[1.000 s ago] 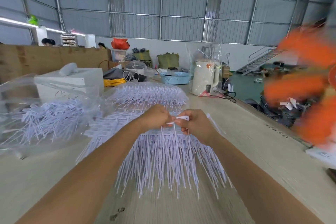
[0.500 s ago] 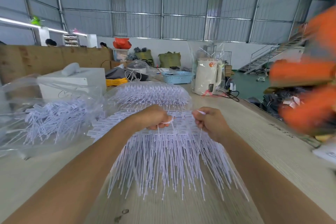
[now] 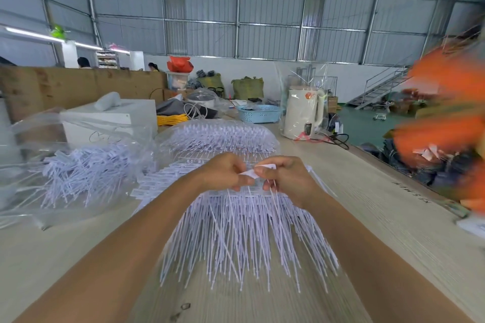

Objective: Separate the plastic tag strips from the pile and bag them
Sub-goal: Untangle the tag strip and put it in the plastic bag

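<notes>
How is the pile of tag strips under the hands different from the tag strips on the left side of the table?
The pile under the hands lies bare on the table; the strips on the left are inside a clear plastic bag. The pile's strips lie combed towards the camera; the bagged ones are tangled. The left hand and right hand grip strips at the pile; nobody touches the bagged ones. Both are thin white strips.

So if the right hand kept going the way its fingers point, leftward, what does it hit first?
Probably the left hand: the right hand faces it closely across the white tag head both pinch. Depth looks matched, though uncertain.
</notes>
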The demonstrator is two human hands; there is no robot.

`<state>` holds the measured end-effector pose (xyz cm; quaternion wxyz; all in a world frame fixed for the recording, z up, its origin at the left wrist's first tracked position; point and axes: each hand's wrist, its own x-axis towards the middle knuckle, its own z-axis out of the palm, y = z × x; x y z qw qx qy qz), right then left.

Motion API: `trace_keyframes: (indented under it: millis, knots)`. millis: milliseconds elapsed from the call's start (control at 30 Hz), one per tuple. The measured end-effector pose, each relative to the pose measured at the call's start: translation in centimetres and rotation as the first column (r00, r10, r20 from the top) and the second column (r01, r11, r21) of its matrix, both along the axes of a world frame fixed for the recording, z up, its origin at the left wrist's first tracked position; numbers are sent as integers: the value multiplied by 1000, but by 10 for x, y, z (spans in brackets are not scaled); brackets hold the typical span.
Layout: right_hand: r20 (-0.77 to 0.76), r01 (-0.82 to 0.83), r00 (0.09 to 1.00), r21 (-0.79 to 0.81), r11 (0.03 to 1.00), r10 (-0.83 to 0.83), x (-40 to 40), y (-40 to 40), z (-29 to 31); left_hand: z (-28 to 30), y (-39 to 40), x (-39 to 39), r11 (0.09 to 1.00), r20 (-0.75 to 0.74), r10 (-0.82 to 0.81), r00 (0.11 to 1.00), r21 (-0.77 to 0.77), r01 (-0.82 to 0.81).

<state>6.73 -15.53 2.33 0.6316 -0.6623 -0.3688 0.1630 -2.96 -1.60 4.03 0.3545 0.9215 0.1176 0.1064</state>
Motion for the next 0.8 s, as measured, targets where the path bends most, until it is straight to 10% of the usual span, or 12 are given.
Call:
trace_keyframes:
  millis: [800]
  knots:
    - [-132, 37, 991, 18, 999, -35, 1, 7, -1, -16, 8, 10, 992, 156, 128, 979, -20, -127]
